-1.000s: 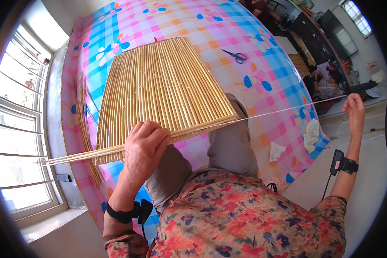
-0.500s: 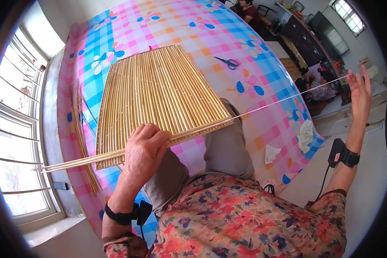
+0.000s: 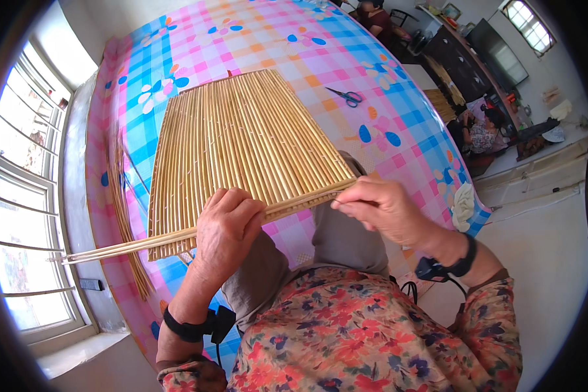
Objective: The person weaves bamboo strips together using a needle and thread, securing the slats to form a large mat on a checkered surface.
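Observation:
A mat of pale yellow sticks (image 3: 248, 130), bound in rows, lies over my knees with its near edge raised toward me. My left hand (image 3: 225, 225) is closed over that edge, gripping loose thin sticks (image 3: 117, 245) that stick out far to the left. At the mat's right corner, my right hand (image 3: 379, 206) is pinched low against the edge; what its fingertips hold, perhaps the white cord, is too small to make out.
Scissors (image 3: 346, 96) lie on the checked sheet (image 3: 274, 36), right of the mat. Long reeds (image 3: 127, 235) lie at left beside a barred window (image 3: 26, 215). A white cloth (image 3: 462, 208) is at right. Two other people (image 3: 483, 134) (image 3: 375, 19) sit beyond the sheet at upper right.
My right hand has come down and leftward from far out at the right, where it drew a white cord taut, to the mat's right corner. My left hand has barely moved.

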The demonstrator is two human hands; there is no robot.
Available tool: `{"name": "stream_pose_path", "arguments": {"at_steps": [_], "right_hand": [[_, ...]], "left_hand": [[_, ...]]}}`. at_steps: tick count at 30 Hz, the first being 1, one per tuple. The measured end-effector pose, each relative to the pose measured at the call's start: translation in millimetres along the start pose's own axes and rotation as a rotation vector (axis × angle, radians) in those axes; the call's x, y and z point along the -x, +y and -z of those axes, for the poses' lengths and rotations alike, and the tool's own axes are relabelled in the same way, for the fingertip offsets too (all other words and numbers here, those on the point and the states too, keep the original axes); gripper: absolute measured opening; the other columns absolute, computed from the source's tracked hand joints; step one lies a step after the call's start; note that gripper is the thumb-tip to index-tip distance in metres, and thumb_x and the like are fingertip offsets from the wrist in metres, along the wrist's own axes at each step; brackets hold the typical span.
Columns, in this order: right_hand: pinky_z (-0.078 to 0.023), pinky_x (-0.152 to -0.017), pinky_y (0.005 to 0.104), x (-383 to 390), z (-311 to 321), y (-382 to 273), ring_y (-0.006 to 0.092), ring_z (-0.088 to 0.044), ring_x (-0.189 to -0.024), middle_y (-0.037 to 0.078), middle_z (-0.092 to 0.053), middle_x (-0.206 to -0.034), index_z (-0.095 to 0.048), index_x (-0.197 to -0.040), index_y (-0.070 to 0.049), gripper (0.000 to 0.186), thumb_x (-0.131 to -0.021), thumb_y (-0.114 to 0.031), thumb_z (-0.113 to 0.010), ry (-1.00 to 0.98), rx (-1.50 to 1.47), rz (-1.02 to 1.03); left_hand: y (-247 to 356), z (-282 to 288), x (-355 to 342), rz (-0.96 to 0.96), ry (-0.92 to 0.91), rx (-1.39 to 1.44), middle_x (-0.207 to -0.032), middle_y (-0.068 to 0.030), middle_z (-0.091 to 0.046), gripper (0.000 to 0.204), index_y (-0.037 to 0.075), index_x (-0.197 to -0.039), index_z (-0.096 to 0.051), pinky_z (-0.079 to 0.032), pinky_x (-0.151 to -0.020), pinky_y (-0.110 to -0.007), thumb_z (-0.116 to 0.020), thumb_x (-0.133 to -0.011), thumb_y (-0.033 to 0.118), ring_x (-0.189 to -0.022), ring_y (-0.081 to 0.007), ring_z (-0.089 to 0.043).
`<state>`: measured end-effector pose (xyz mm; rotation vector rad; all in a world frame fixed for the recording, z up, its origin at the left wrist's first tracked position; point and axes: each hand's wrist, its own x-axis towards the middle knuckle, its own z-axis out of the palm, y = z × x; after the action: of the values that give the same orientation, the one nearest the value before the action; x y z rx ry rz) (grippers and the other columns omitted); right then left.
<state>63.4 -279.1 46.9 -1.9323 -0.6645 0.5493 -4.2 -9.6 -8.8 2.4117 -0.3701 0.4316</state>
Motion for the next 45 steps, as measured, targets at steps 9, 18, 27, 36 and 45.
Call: {"name": "stream_pose_path", "arguments": {"at_steps": [9,18,27,36,45], "right_hand": [[-0.054,-0.068,0.0376,-13.2,-49.4,34.2,0.0318,-0.065,-0.079,0.013,-0.064,-0.089,-0.064,-0.106,-0.004,0.018,-0.088,-0.008,-0.068,0.273,0.336,0.239],[-0.052,-0.065,0.0345,-8.7,-63.2,34.3,0.0261,-0.064,-0.076,0.009,-0.059,-0.088,-0.066,-0.108,-0.004,0.026,-0.083,-0.001,-0.072,0.374,0.436,0.335],[-0.054,-0.066,0.0344,-4.6,-60.8,31.7,0.0246,-0.064,-0.081,0.008,-0.056,-0.086,-0.066,-0.109,-0.003,0.026,-0.083,-0.005,-0.066,0.336,0.672,0.394],[-0.054,-0.065,0.0319,-2.1,-56.3,28.2,0.0214,-0.063,-0.081,0.008,-0.055,-0.087,-0.065,-0.111,-0.001,0.030,-0.081,-0.004,-0.064,0.276,0.742,0.420],[-0.055,-0.069,0.0331,-2.3,-56.2,24.5,0.0244,-0.063,-0.083,0.010,-0.057,-0.088,-0.064,-0.112,0.001,0.031,-0.081,-0.001,-0.063,0.245,0.701,0.374]], "left_hand": [[8.8,1.5,-2.6,0.035,-0.036,-0.047,-0.089,-0.0063,-0.059,0.018,0.009,-0.097,-0.072,-0.047,-0.076,-0.039,-0.071,-0.079,0.010,-0.082,-0.0263,-0.057],[13.5,-8.4,-7.6,-0.002,0.009,-0.062,-0.089,-0.0057,-0.060,0.014,0.008,-0.094,-0.069,-0.046,-0.076,-0.038,-0.071,-0.080,0.010,-0.083,-0.0253,-0.057],[13.7,-9.8,-7.5,-0.001,0.008,-0.061,-0.089,-0.0038,-0.061,0.015,0.008,-0.094,-0.070,-0.045,-0.076,-0.038,-0.071,-0.080,0.011,-0.083,-0.0249,-0.057],[16.6,-7.8,-7.5,0.017,0.014,-0.064,-0.087,-0.0060,-0.062,0.012,0.006,-0.090,-0.071,-0.047,-0.074,-0.038,-0.073,-0.078,0.007,-0.082,-0.0259,-0.058],[16.9,-8.3,-7.4,0.013,0.021,-0.072,-0.087,-0.0055,-0.062,0.012,0.006,-0.090,-0.070,-0.047,-0.074,-0.038,-0.073,-0.078,0.007,-0.082,-0.0257,-0.057]]}}
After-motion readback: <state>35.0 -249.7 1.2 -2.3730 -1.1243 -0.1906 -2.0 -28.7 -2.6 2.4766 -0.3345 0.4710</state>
